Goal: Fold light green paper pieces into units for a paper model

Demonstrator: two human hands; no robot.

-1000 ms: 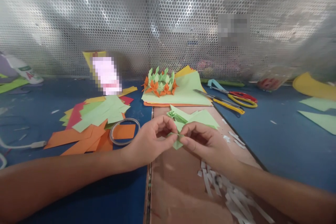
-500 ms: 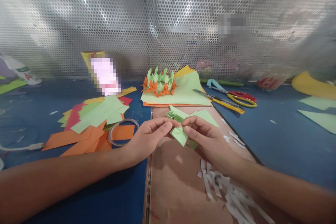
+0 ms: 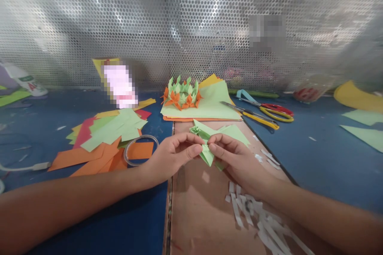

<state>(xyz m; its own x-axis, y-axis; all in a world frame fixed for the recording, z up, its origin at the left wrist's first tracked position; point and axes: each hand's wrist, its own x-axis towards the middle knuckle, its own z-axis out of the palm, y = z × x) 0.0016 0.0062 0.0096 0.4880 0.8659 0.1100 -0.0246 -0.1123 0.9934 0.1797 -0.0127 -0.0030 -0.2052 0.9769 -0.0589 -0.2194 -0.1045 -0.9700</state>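
Observation:
Between my hands is a small folded piece of light green paper [image 3: 206, 156], held above the brown board. My left hand [image 3: 176, 153] pinches its left side between thumb and fingers. On the opposite side, my right hand [image 3: 231, 153] grips it with thumb and forefinger, and the fingertips of both hands almost meet. Part of the folds is hidden by the fingers. Just behind lie more light green paper pieces [image 3: 235, 133]. A ring of folded green leaves and orange paper flowers [image 3: 182, 97] stands on stacked paper sheets [image 3: 214, 105] farther back.
Coloured paper strips [image 3: 110, 129] and a tape roll [image 3: 127, 155] lie to the left. Scissors [image 3: 277, 113] and a yellow-handled cutter [image 3: 260, 121] are at the right. White paper strips [image 3: 266, 223] are scattered near my right forearm. A perforated metal panel [image 3: 191, 20] closes the back.
My left thumb and fingers have shifted right, onto the green paper's left side. The paper now looks narrower and more folded. My right hand has barely moved.

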